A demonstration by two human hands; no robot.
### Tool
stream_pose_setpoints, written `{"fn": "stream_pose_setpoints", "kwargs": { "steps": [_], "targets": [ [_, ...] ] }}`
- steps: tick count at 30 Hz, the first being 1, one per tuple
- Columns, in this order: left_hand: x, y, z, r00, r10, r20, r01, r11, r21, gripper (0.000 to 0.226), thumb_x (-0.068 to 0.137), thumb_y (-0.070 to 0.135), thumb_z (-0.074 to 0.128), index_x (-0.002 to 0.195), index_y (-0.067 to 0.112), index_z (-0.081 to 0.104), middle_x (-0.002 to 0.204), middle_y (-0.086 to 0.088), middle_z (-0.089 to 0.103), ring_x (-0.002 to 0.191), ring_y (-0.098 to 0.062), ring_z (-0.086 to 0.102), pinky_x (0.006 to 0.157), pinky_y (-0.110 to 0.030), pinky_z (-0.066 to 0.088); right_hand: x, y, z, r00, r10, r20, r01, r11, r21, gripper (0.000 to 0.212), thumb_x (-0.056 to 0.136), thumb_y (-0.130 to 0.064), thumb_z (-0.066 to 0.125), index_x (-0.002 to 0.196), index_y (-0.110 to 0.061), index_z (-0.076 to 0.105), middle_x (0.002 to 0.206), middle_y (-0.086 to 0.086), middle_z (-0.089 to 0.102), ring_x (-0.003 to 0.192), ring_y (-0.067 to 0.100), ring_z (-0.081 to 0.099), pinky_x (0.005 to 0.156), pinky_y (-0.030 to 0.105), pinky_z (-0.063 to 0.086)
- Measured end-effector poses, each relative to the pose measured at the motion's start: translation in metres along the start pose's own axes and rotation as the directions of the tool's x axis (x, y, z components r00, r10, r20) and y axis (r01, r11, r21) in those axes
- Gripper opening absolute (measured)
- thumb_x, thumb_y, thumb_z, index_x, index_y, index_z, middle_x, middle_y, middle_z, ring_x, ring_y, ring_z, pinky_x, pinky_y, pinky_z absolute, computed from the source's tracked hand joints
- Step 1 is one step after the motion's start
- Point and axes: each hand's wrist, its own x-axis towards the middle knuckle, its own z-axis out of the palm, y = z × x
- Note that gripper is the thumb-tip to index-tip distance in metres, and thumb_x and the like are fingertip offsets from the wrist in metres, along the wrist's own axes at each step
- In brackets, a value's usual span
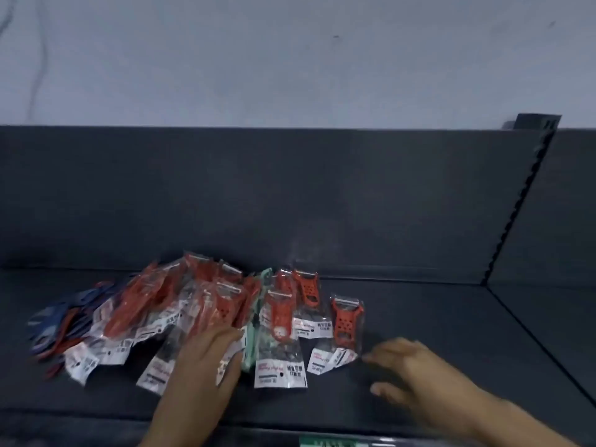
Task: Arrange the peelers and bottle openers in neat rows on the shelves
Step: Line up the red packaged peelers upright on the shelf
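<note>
A pale grey wall (290, 59) fills the upper half, with one small dark mark (336, 36) on it. Below it stands a dark grey shelf (435, 317) with a matt back panel (258, 195) rising from its rear edge. At the right a slotted upright (522, 201) divides this bay from the next panel (574, 204). A green label strip (329, 442) runs along the front edge. The light is dim and even.

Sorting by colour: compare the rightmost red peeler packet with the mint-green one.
The bagged red plastic peeler is red, the bagged mint-green plastic peeler pale green. The red peeler lies exposed at the right end; the green peeler is partly buried under other packets. Both sit in clear bags.
</note>
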Motion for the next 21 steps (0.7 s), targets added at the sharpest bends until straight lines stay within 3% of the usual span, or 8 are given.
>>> {"fn": "stream_pose_setpoints", "kwargs": {
  "steps": [2, 5, 9, 16, 21],
  "targets": [
    [0.007, 0.001, 0.004, 0.999, 0.043, 0.008, -0.044, 0.997, 0.061, 0.028, 0.082, 0.029, 0.053, 0.103, 0.017, 0.066, 0.104, 0.004, 0.062, 0.099, -0.009, 0.048, 0.088, -0.023, 0.040, 0.017, -0.006, 0.000, 0.998, -0.034, -0.053, 0.035, 0.999, 0.013, 0.050, 0.092, -0.050, 0.046, 0.139, -0.037, 0.037, 0.138, -0.017, 0.042, 0.127, 0.005, 0.034, 0.104, 0.021, 0.024],
    [0.016, -0.002, 0.011, 0.996, 0.046, 0.073, -0.054, 0.993, 0.106, 0.024, 0.080, 0.016, 0.065, 0.104, 0.013, 0.067, 0.105, 0.000, 0.064, 0.099, -0.019, 0.056, 0.087, -0.034, 0.042, 0.043, -0.018, 0.000, 0.992, -0.062, -0.109, 0.056, 0.997, -0.055, 0.045, 0.092, -0.047, 0.046, 0.136, -0.034, 0.042, 0.134, -0.012, 0.048, 0.124, 0.010, 0.039, 0.102, 0.027, 0.031],
    [0.026, -0.007, 0.013, 0.985, 0.043, 0.166, -0.070, 0.985, 0.161, 0.028, 0.079, 0.006, 0.070, 0.106, 0.008, 0.066, 0.105, -0.004, 0.063, 0.099, -0.026, 0.059, 0.088, -0.040, 0.045, 0.073, -0.032, 0.002, 0.989, -0.038, -0.142, 0.028, 0.997, -0.073, 0.048, 0.093, -0.047, 0.045, 0.136, -0.026, 0.042, 0.134, -0.005, 0.048, 0.124, 0.016, 0.041, 0.101, 0.028, 0.030],
    [0.039, -0.026, 0.012, 0.985, -0.021, 0.172, -0.020, 0.973, 0.230, 0.030, 0.083, 0.015, 0.067, 0.111, 0.006, 0.063, 0.112, -0.008, 0.060, 0.108, -0.030, 0.053, 0.098, -0.045, 0.039, 0.115, -0.064, 0.005, 0.983, 0.022, -0.180, -0.019, 1.000, 0.021, 0.054, 0.092, -0.049, 0.047, 0.139, -0.022, 0.040, 0.140, -0.001, 0.045, 0.128, 0.019, 0.037, 0.109, 0.033, 0.027],
    [0.046, -0.038, 0.019, 0.972, -0.121, 0.202, 0.048, 0.941, 0.335, 0.043, 0.092, 0.034, 0.050, 0.130, 0.012, 0.050, 0.136, -0.009, 0.046, 0.130, -0.028, 0.035, 0.112, -0.042, 0.017, 0.141, -0.079, 0.008, 0.981, 0.044, -0.191, -0.039, 0.999, 0.033, 0.066, 0.089, -0.056, 0.046, 0.144, -0.025, 0.030, 0.146, 0.001, 0.036, 0.133, 0.021, 0.029, 0.108, 0.040, 0.025]
  ]
}}
